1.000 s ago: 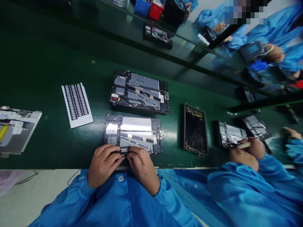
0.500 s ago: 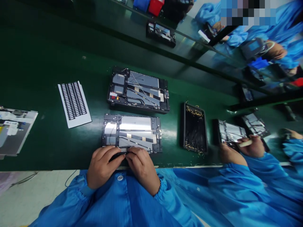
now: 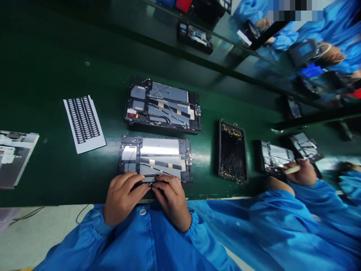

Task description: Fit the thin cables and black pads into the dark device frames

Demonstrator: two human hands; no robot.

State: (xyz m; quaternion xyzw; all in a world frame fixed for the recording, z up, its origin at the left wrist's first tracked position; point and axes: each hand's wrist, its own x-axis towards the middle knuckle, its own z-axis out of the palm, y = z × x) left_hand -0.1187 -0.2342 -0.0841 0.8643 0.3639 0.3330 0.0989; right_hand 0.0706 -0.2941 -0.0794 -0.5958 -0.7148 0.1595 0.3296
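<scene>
An opened tablet (image 3: 160,146) with silver battery cells and black ribbon cables lies on the green bench before me. My left hand (image 3: 122,195) is closed at its near edge, with fingers on top and thumb at the side. Close beside it, my right hand (image 3: 172,199) pinches the same edge, its fingertips almost meeting the left ones. A narrow dark strip shows between the fingers, too covered to tell whether it is a separate part. Just behind stands a second opened tablet (image 3: 169,96), raised on a dark block or stack, with a thin wire slanting across it.
A sheet of black-and-white stickers (image 3: 84,124) lies left, beyond it a silver panel (image 3: 17,162). To the right sits a black tray (image 3: 246,158) with small gold-coloured pieces along its edges. A co-worker's hand (image 3: 304,173) holds a pale tool over another device (image 3: 278,156).
The view has shifted slightly. My fingertips have moved a little along the tablet's near edge, and less of the dark strip shows by my left thumb. A co-worker's nearer hand has drawn back.
</scene>
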